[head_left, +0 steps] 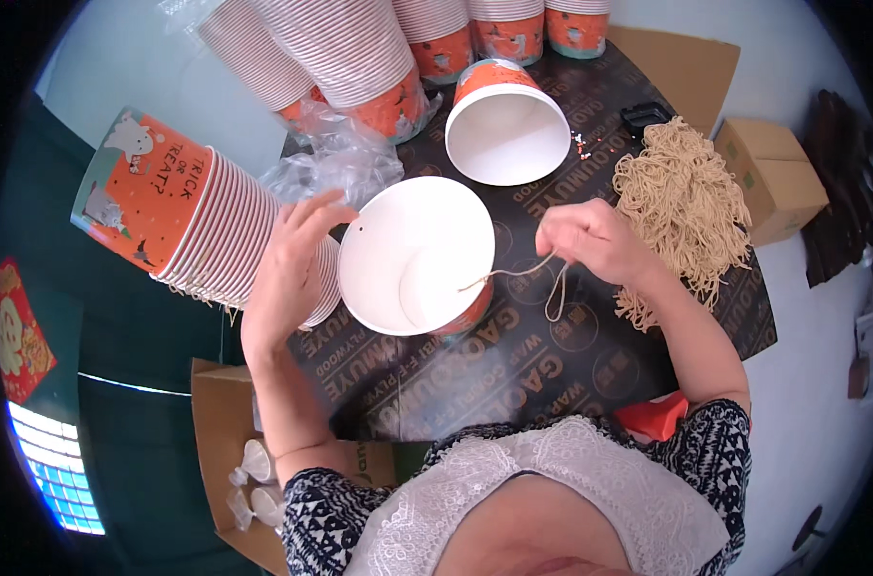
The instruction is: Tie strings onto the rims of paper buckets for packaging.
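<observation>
Tan cord [519, 275] is pinched by the right hand [590, 240], leading left to a paper cup [417, 230] — left hand [292, 254] held unclenched at its left, contact not discernible.

At the right fingers [556, 233] I see a cord [518, 275], matt and fibrous. Between them and the left fingers [323, 213], the bucket [398, 269] looks like smooth coated paper. Beyond the left fingers I make out a plastic bag [345, 171], glossy and crinkled. Below both, the tabletop [595, 372] is smooth, semi-gloss board. Right of the right fingers, the cord heap [681, 206] looks rough, the carton [770, 178] matt cardboard.
</observation>
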A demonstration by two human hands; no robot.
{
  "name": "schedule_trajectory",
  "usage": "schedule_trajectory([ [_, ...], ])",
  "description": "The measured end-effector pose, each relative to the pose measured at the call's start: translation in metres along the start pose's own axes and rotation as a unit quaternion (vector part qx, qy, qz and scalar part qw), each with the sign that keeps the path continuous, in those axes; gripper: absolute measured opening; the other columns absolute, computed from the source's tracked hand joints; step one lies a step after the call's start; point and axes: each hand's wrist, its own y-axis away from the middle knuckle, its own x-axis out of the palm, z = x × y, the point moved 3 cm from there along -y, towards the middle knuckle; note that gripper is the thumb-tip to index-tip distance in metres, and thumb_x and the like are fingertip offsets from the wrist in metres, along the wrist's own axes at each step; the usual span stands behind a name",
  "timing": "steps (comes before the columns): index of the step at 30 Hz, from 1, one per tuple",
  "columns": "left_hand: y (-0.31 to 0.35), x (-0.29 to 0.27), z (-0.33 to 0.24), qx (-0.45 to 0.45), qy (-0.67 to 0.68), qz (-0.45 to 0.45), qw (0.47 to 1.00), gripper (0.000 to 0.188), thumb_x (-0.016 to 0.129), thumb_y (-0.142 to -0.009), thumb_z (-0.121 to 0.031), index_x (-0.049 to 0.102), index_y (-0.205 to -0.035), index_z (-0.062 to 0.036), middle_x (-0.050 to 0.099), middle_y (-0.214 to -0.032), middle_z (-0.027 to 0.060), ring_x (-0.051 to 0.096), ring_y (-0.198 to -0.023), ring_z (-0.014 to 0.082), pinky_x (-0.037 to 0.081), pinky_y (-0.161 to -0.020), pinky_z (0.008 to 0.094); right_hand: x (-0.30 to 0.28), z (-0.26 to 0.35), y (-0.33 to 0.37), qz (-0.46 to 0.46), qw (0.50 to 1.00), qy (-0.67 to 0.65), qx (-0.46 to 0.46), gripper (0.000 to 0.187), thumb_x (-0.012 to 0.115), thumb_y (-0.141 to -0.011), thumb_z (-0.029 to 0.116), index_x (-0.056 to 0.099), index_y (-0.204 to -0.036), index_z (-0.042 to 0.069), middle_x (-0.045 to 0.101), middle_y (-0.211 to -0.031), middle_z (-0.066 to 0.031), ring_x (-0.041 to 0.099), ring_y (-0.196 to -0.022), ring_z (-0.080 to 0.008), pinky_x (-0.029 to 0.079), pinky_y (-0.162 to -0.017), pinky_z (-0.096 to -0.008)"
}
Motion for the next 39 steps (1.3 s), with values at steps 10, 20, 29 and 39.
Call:
schedule_trajectory([
  [10,0.034,0.017,0.011,0.029,-0.178,0.063,0.982,0.041,0.071,-0.067,0.007,0.071,-0.103,-0.011,0.044,-0.15,0.0121,0.031,-0.142,0.0415,0.033,-0.113,0.0521,-0.003,0.018,0.007,0.22,0.973,-0.051,0.039,0.019,0.067,-0.091,0.017,0.068,-0.082,0.001,0.063,-0.071,0.0024,0.051,-0.064,-0.0048,0.041,-0.057,-0.0238],
  [20,0.029,0.069,-0.077,0.109,-0.114,0.045,0.986,0.023,0.072,-0.079,-0.013,0.052,-0.07,-0.0068,0.055,-0.057,0.0083,0.06,-0.056,0.0274,0.05,-0.069,0.0392,0.019,0.037,0.019,0.181,0.95,-0.246,0.057,0.019,0.058,-0.098,0.015,0.065,-0.09,-0.001,0.058,-0.069,0.0,0.049,-0.055,-0.0041,0.037,-0.049,-0.0175],
  [29,0.003,0.082,-0.108,0.129,-0.046,-0.16,0.978,0.04,0.057,-0.076,0.015,0.056,-0.114,0.0042,0.059,-0.104,0.0203,0.06,-0.092,0.0345,0.05,-0.076,0.039,0.024,0.016,0.009,0.025,0.926,-0.375,0.03,0.02,0.052,-0.102,0.018,0.059,-0.099,-0.001,0.063,-0.077,-0.0073,0.062,-0.055,-0.013,0.052,-0.046,-0.0247],
  [39,0.023,0.112,-0.115,-0.02,0.111,-0.066,0.991,0.042,0.077,-0.08,-0.01,0.054,-0.115,-0.0005,0.056,-0.057,0.0025,0.057,-0.045,0.0184,0.042,-0.041,0.031,0.03,0.015,0.012,0.043,0.893,-0.448,0.016,0.02,0.053,-0.101,0.018,0.061,-0.102,-0.001,0.064,-0.08,-0.0062,0.064,-0.059,-0.013,0.055,-0.05,-0.0259],
])
